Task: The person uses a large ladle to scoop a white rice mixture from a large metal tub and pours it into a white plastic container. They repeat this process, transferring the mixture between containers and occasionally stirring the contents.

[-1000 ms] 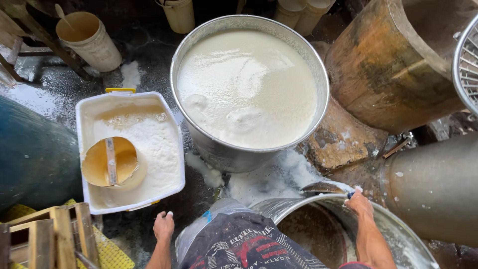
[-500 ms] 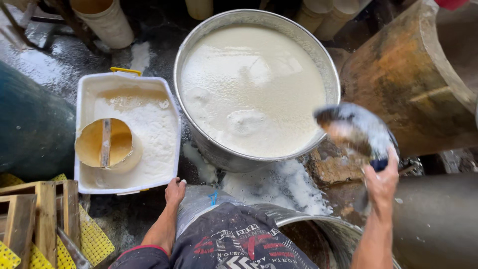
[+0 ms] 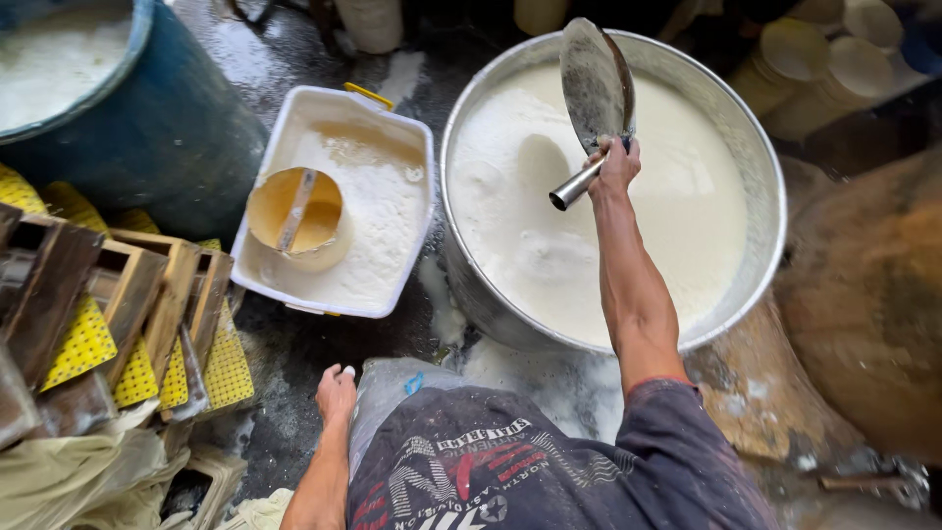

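**Flat metal scoop held over the white-filled basin**

Right hand point(image 3: 616, 165) raised above the large metal basin point(image 3: 765, 167), fingers wrapped tight round the tubular handle of a flat metal scoop point(image 3: 595, 83). Blade tilted up, over the far side of the basin, clear of the white curd-like mass point(image 3: 677, 216). Left hand point(image 3: 337, 395) down by the knee on the wet floor point(image 3: 294, 353), fingers loosely curled, holding nothing visible.

Scoop likely stiff, thin and light; wet, so probably slippery at the handle. Best gripped where gripped now, at the handle just below the blade. White mass probably soft and fragile, easily broken by a steep entry.

Basin rim all round, nearest edge just beyond the knees. Open room mostly above the basin's centre. White plastic tub point(image 3: 417, 147) just beside the basin's left rim, a yellow-brown bowl point(image 3: 294, 211) floating inside. Blue barrel point(image 3: 167, 128) and wooden frames point(image 3: 147, 294) crowding the left; stone block point(image 3: 863, 294) close at right.
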